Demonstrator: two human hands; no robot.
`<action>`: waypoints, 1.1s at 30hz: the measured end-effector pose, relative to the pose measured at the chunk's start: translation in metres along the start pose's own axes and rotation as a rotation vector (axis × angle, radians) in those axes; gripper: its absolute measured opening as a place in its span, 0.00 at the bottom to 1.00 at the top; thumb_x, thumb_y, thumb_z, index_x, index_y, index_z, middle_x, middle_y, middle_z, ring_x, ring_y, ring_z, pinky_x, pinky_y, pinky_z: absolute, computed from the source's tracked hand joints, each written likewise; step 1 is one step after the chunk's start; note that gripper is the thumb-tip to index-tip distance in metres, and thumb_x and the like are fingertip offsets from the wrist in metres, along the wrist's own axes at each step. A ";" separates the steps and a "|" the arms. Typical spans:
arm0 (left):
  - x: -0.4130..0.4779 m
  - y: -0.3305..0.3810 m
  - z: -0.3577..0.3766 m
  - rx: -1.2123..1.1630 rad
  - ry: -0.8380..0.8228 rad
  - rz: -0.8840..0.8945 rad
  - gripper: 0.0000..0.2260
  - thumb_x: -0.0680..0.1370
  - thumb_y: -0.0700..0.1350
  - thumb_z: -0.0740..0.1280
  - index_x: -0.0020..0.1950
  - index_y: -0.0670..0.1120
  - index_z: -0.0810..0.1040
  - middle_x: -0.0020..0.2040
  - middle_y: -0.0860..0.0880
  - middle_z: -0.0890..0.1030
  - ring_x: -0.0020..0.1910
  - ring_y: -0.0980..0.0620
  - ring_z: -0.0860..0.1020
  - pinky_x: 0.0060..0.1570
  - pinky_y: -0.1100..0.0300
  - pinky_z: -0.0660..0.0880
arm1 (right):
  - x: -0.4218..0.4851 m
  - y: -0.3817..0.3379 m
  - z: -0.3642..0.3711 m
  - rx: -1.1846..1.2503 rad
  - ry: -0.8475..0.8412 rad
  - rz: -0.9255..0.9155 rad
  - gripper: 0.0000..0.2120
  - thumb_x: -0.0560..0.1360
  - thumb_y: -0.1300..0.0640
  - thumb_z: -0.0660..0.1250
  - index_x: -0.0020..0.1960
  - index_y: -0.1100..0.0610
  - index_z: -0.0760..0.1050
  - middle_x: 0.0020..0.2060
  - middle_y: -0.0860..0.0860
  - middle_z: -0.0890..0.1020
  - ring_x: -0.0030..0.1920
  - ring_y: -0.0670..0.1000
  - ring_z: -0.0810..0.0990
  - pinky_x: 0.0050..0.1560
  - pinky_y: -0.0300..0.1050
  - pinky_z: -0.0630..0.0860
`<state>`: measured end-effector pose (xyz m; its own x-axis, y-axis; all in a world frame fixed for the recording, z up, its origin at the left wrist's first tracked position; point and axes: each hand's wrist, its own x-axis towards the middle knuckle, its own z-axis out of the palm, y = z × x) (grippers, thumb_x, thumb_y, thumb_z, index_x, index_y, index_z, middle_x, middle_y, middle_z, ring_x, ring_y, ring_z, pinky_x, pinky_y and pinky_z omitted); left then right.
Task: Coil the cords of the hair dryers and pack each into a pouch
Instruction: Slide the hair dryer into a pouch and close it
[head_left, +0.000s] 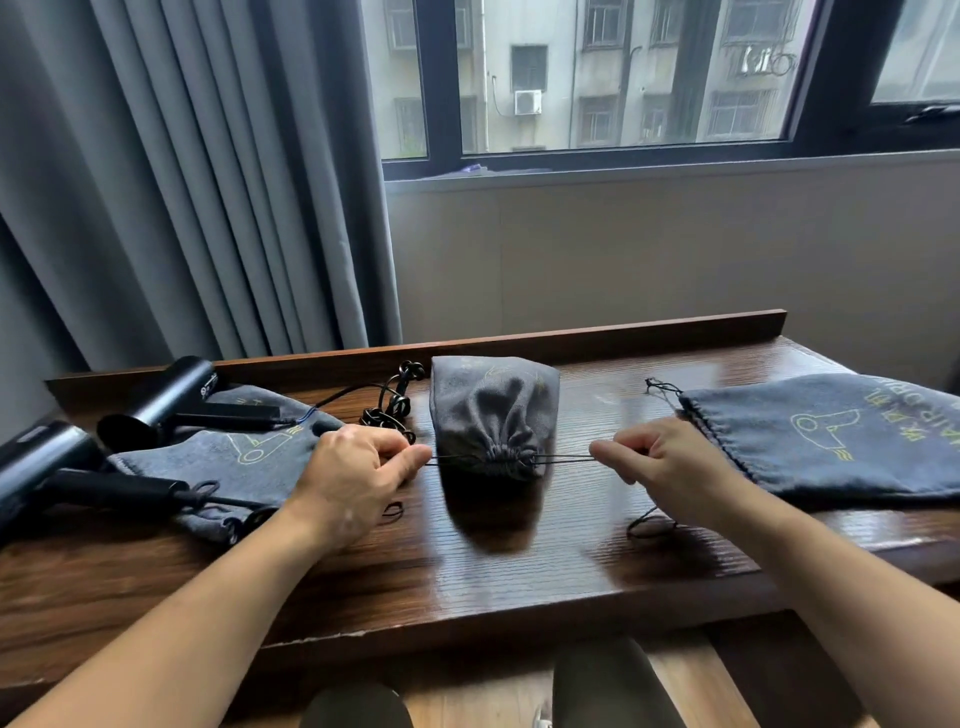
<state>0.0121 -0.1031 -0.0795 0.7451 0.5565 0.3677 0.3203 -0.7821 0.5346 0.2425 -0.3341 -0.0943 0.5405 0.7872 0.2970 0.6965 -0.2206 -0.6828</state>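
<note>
Left hand (358, 467), right hand (660, 467) pinch drawstrings (566, 458); grey pouch (493, 410) bulging, mouth cinched.

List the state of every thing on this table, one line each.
Middle pouch: bulging, mouth cinched shut.
Drawstring: taut, pulled to both sides.
Left hand: pinches the drawstring's left end.
Right hand: pinches its right end.
Right pouch: lies flat, looks unfilled.
Far hair dryer: unpacked.
Near hair dryer: unpacked.
Left pouches: flat, under the dryers.
Cord: loose tangle.

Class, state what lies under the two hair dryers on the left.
Flat grey pouches lie under the handles of the far hair dryer and near hair dryer; the tabletop beneath is covered.
</note>
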 end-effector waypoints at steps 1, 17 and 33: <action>0.000 0.000 -0.001 0.004 0.008 0.000 0.17 0.79 0.56 0.69 0.33 0.49 0.82 0.26 0.57 0.79 0.28 0.59 0.76 0.33 0.61 0.72 | 0.000 0.003 0.000 0.010 0.012 0.000 0.26 0.79 0.49 0.69 0.26 0.55 0.66 0.21 0.45 0.62 0.24 0.44 0.59 0.29 0.42 0.57; 0.002 0.034 -0.010 -0.287 -0.686 -0.115 0.09 0.76 0.49 0.75 0.36 0.49 0.85 0.26 0.53 0.76 0.27 0.53 0.67 0.28 0.59 0.62 | 0.025 0.000 0.019 -0.524 0.369 -0.128 0.12 0.73 0.43 0.73 0.38 0.50 0.83 0.34 0.46 0.79 0.37 0.53 0.79 0.41 0.46 0.75; -0.006 0.055 0.035 -0.886 -0.157 -0.026 0.09 0.79 0.32 0.68 0.57 0.39 0.84 0.43 0.43 0.86 0.32 0.55 0.83 0.35 0.69 0.78 | 0.036 -0.047 0.059 0.405 -0.124 -0.223 0.16 0.65 0.49 0.81 0.30 0.51 0.75 0.25 0.40 0.67 0.29 0.42 0.62 0.31 0.36 0.59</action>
<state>0.0454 -0.1593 -0.0787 0.8362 0.4754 0.2735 -0.1815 -0.2306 0.9560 0.2013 -0.2614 -0.0909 0.3215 0.8581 0.4004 0.5354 0.1840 -0.8243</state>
